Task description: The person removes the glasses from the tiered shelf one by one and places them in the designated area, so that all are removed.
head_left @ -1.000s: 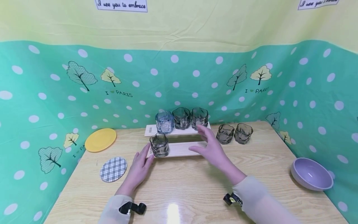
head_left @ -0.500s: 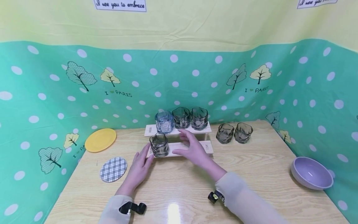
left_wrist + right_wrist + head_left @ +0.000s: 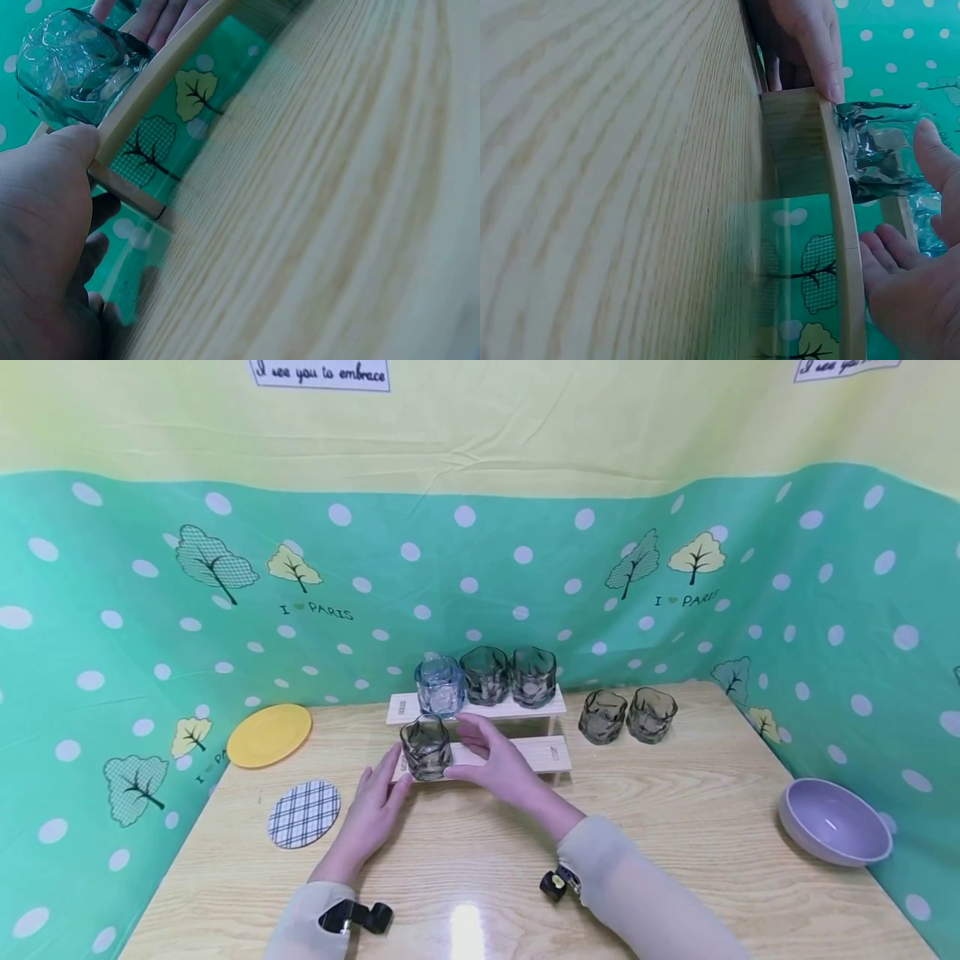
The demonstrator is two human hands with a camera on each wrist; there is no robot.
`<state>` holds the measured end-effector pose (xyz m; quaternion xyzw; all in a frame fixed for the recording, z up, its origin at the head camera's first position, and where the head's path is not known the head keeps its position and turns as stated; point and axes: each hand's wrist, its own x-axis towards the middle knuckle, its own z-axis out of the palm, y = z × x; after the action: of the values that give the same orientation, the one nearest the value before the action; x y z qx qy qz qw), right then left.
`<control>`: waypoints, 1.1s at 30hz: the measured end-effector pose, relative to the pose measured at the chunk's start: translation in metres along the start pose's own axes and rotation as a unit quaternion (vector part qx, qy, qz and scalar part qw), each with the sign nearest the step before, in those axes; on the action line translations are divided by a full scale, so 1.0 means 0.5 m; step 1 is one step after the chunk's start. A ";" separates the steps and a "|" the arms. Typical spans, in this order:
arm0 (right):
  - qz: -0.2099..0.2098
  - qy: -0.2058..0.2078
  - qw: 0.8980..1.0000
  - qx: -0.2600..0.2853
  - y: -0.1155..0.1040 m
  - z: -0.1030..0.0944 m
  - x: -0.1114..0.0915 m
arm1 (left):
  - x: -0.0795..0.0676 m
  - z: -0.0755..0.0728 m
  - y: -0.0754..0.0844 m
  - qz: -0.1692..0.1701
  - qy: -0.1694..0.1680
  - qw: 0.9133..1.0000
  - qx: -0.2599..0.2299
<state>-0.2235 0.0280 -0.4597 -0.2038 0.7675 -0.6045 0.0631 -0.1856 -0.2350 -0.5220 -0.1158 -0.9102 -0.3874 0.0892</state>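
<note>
A two-tier wooden rack [image 3: 542, 754] stands toward the back of the table. On the left end of its lower tier is a smoky grey glass [image 3: 426, 752]. My left hand [image 3: 371, 810] grips that end of the rack; in the left wrist view its thumb [image 3: 64, 146] lies on the corner beside the glass. My right hand [image 3: 501, 766] is at the right side of the same glass, thumb and fingers spread apart. The right wrist view shows this thumb [image 3: 936, 161] close over the glass's rim. A blue glass [image 3: 439, 689] and two grey glasses [image 3: 534, 679] occupy the upper tier.
Two more smoky glasses [image 3: 602, 718] stand on the table right of the rack. A purple bowl [image 3: 836, 822] is at the right edge. To the left lie a yellow plate [image 3: 270, 735] and a checked round coaster [image 3: 304, 814]. A polka-dot curtain [image 3: 480, 560] rises behind.
My right hand has moved left along the rack, from its right end to beside the grey glass on the lower tier. The left hand has stayed in place.
</note>
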 end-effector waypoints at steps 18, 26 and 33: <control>-0.017 -0.029 0.999 0.015 0.006 0.024 0.029 | 0.002 0.000 0.001 0.001 -0.002 1.000 -0.002; -0.005 -0.031 0.999 0.041 0.010 0.029 0.038 | 0.001 0.000 0.002 0.002 -0.001 1.000 0.000; -0.023 -0.024 0.999 0.032 0.017 0.033 0.041 | 0.000 0.000 0.000 0.001 -0.003 1.000 0.003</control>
<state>-0.2383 0.0067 -0.4689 -0.2336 0.7413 -0.6249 0.0739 -0.1857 -0.2348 -0.5219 -0.1176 -0.9116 -0.3842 0.0867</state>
